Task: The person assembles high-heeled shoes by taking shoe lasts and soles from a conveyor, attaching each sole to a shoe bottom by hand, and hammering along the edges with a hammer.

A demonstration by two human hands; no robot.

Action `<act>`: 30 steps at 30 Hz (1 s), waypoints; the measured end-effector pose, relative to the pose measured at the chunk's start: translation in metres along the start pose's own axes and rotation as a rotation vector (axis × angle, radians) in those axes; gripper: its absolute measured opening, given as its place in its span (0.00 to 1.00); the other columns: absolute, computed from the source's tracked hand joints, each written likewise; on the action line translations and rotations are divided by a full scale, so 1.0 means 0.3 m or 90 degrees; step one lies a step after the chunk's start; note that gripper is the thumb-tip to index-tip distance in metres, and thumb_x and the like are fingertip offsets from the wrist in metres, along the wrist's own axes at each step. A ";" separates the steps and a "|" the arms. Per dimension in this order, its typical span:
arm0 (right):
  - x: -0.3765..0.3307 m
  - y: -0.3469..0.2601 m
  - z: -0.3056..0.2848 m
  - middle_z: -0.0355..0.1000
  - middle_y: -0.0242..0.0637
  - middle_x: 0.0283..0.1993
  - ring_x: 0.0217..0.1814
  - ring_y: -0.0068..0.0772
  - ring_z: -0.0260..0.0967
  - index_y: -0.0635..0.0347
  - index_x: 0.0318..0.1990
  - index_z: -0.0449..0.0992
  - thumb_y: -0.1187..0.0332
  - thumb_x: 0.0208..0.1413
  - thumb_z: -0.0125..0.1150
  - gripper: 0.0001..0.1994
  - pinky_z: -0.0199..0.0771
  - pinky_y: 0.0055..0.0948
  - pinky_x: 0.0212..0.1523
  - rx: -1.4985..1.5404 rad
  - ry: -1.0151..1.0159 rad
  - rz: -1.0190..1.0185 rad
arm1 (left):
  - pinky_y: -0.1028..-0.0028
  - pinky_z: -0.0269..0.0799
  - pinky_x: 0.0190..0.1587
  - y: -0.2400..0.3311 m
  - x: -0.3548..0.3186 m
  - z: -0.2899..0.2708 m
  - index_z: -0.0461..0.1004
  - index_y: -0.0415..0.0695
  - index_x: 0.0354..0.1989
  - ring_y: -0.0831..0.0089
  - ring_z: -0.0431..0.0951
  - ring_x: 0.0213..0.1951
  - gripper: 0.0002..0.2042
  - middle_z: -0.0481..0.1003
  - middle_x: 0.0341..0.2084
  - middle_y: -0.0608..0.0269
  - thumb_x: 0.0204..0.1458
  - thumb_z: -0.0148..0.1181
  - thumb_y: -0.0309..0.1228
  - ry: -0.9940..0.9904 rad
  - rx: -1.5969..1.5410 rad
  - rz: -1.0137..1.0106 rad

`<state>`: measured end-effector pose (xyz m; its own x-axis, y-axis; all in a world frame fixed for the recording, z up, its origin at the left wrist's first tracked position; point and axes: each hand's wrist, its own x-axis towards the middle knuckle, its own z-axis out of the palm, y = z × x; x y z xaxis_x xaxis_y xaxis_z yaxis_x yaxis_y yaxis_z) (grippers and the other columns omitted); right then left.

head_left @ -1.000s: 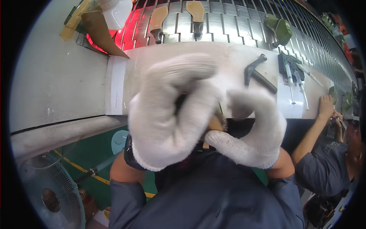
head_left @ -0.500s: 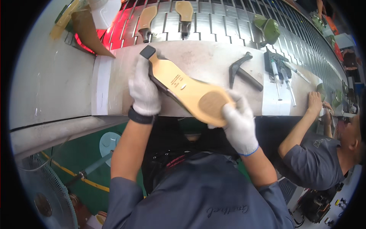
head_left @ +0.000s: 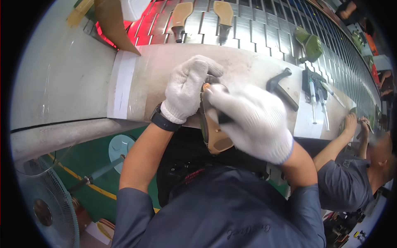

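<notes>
A shoe (head_left: 216, 139) with a tan face and a dark green edge points its toe end toward me over the table's near edge. My left hand (head_left: 186, 89), in a white knit glove, is closed around its far end. Across the middle of the shoe lies my right hand (head_left: 256, 120), also gloved and smeared by motion. Its fingers are curled, and one bare-looking fingertip (head_left: 206, 86) presses in at the shoe's far end, beside the left hand. What those fingers pinch is hidden. Much of the shoe is covered by the gloves.
On the worktable (head_left: 157, 62) lie a hammer (head_left: 285, 91) and several syringes (head_left: 313, 103) by a black block. The slatted conveyor (head_left: 256, 33) carries tan-soled shoes (head_left: 182, 16) and a green shoe (head_left: 309, 45). A fan (head_left: 45, 211) stands lower left; a co-worker (head_left: 345, 173) sits at right.
The shoe has swung from a slant to nearly upright in view, toe toward me, and turned over. My right hand has left the toe and moved up beside the left.
</notes>
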<state>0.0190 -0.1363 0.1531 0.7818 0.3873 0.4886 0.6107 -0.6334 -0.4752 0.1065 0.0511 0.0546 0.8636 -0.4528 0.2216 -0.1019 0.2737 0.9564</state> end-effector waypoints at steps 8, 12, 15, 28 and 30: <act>-0.007 -0.008 0.072 0.79 0.41 0.37 0.34 0.46 0.79 0.64 0.59 0.85 0.80 0.36 0.79 0.33 0.79 0.40 0.36 -0.036 0.022 0.015 | 0.69 0.79 0.55 -0.014 -0.017 -0.023 0.83 0.36 0.51 0.71 0.83 0.45 0.49 0.84 0.46 0.57 0.75 0.21 0.70 0.011 -0.045 -0.046; -0.013 0.008 0.085 0.79 0.37 0.42 0.37 0.42 0.77 0.61 0.62 0.81 0.75 0.37 0.80 0.36 0.80 0.40 0.38 -0.054 -0.009 0.011 | 0.69 0.81 0.48 -0.025 -0.011 -0.025 0.82 0.36 0.50 0.69 0.83 0.40 0.56 0.81 0.43 0.58 0.67 0.16 0.78 0.015 0.040 -0.016; -0.016 0.017 0.093 0.79 0.37 0.43 0.37 0.43 0.77 0.61 0.62 0.81 0.75 0.37 0.80 0.36 0.80 0.40 0.39 -0.045 -0.008 0.008 | 0.68 0.80 0.49 -0.027 -0.011 -0.017 0.82 0.36 0.50 0.69 0.83 0.41 0.56 0.81 0.43 0.58 0.67 0.16 0.79 0.032 0.037 -0.014; -0.010 0.052 0.160 0.78 0.35 0.40 0.35 0.40 0.76 0.60 0.58 0.82 0.72 0.47 0.74 0.27 0.79 0.39 0.37 -0.126 0.033 -0.026 | 0.72 0.78 0.46 -0.034 -0.003 -0.027 0.85 0.36 0.46 0.75 0.82 0.40 0.35 0.84 0.42 0.58 0.80 0.42 0.59 0.018 -0.046 0.064; 0.025 0.066 0.159 0.78 0.34 0.39 0.34 0.38 0.75 0.57 0.54 0.83 0.71 0.48 0.72 0.22 0.78 0.38 0.35 -0.169 0.034 -0.027 | 0.78 0.76 0.42 -0.018 0.039 -0.046 0.85 0.36 0.46 0.81 0.80 0.38 0.22 0.84 0.38 0.64 0.78 0.55 0.44 -0.011 -0.067 0.002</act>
<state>0.0429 -0.1139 0.1124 0.7447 0.3857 0.5446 0.5827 -0.7736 -0.2489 0.1240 0.0560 0.0493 0.8546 -0.4663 0.2286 -0.0510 0.3628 0.9305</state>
